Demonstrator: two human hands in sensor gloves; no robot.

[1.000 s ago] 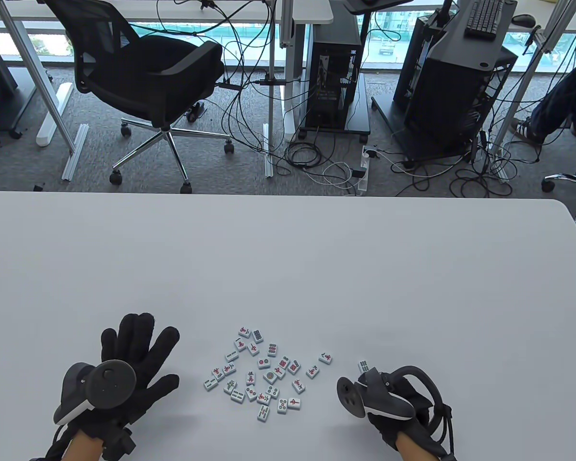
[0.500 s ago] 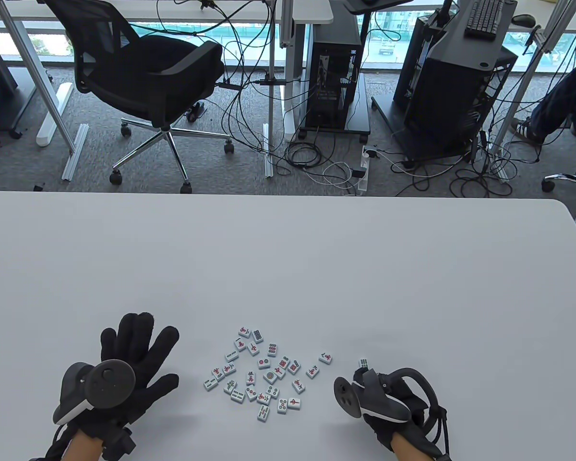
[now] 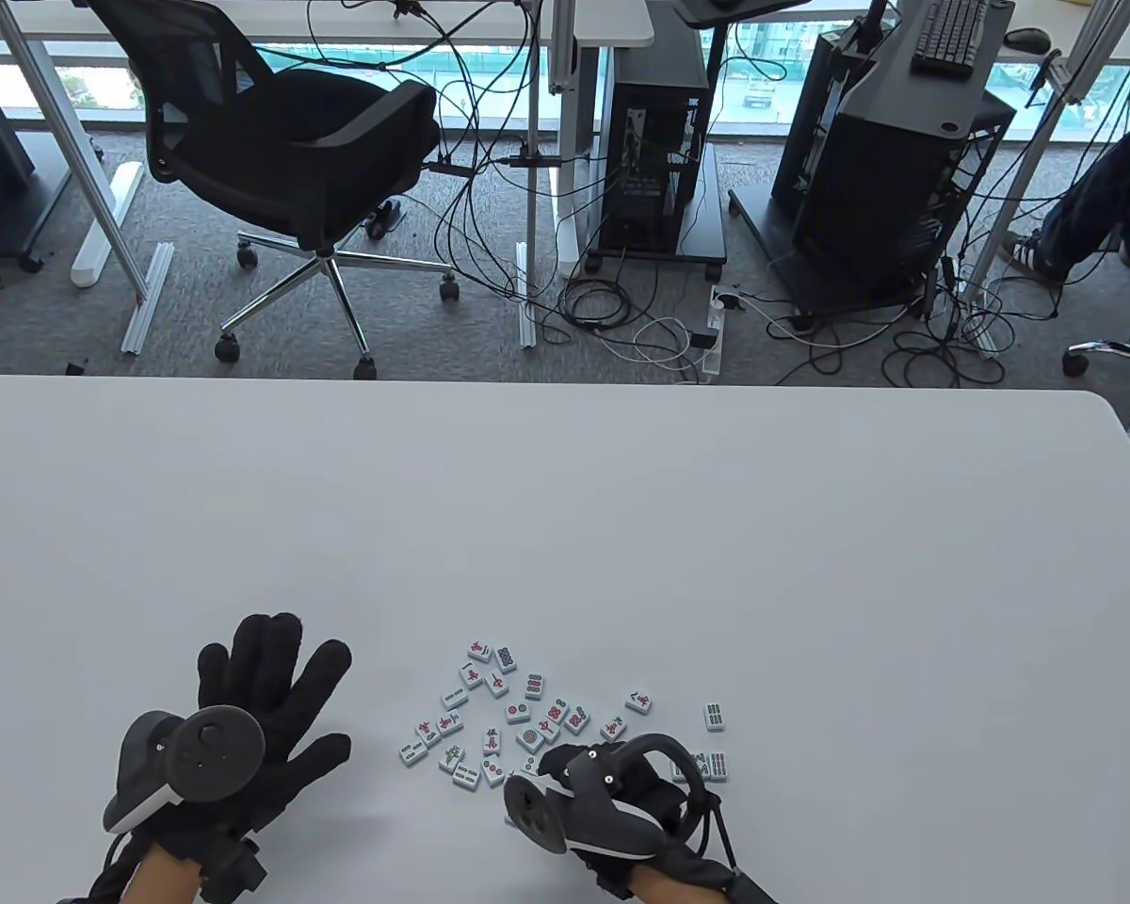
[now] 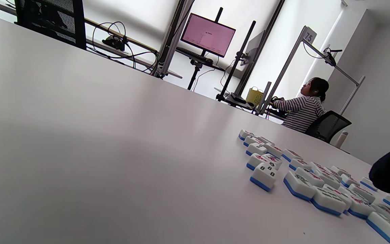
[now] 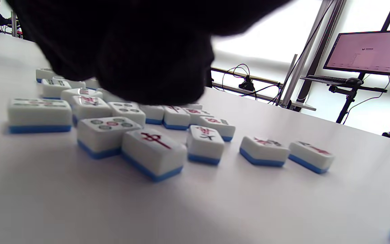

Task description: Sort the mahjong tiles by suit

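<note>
Mahjong tiles [image 3: 518, 716] lie face up in a loose cluster at the lower middle of the table view, on the white table [image 3: 565, 508]. Two bamboo tiles [image 3: 714, 717] sit apart at its right. The left hand [image 3: 245, 725] rests flat, fingers spread, lower left. The right hand [image 3: 603, 800] hovers over the cluster's lower right edge; I cannot tell its grip.

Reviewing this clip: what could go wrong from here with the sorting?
The right hand hangs low over the crowded tile cluster; its fingers may nudge neighbouring tiles or pinch two at once. The set-aside tiles lie just beside that wrist, so the tracker or its strap might knock them out of place.
</note>
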